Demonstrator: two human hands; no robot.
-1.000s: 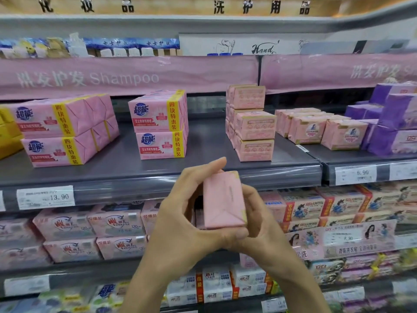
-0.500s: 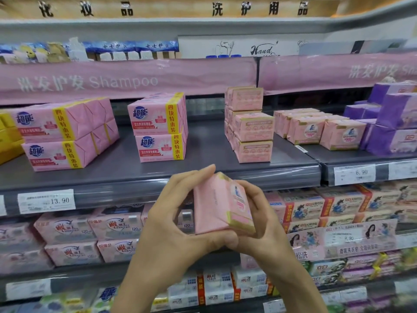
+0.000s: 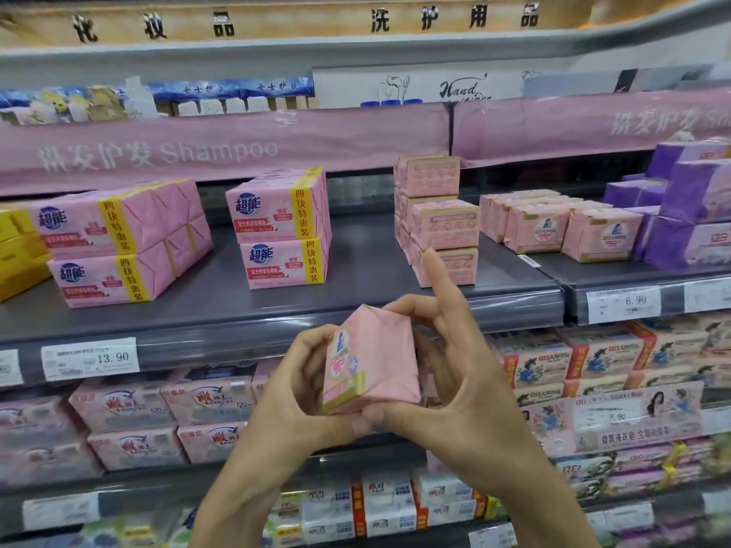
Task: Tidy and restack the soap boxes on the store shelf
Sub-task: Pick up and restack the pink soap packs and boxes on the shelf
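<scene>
A: While both hands were up in front of the shelves, where was the soap box [image 3: 372, 357]?

B: Between them, off the shelf, held tilted in front of its front rail with the printed face turned left. The left hand [image 3: 300, 389] gripped it, fingers curled round the left side. The right hand [image 3: 455, 381] clamped the other side, its forefinger sticking straight up, free of the box.

A: And the surface behind?

B: A grey shelf [image 3: 356, 270]. Right of centre stood a stack of pink boxes [image 3: 439, 223], three high. A row of similar pink boxes [image 3: 553, 227] sat just beside it, with purple packs [image 3: 688, 207] at the far right. To the left were two piles of banded four-packs [image 3: 281, 227], and yellow packs [image 3: 16, 247] at the edge.

A: The room?

B: A store aisle. A pink banner [image 3: 221, 148] reading "Shampoo" ran overhead, a price tag [image 3: 91, 357] on the rail showed 13.90, and more soap filled the lower shelves [image 3: 130, 405].
</scene>
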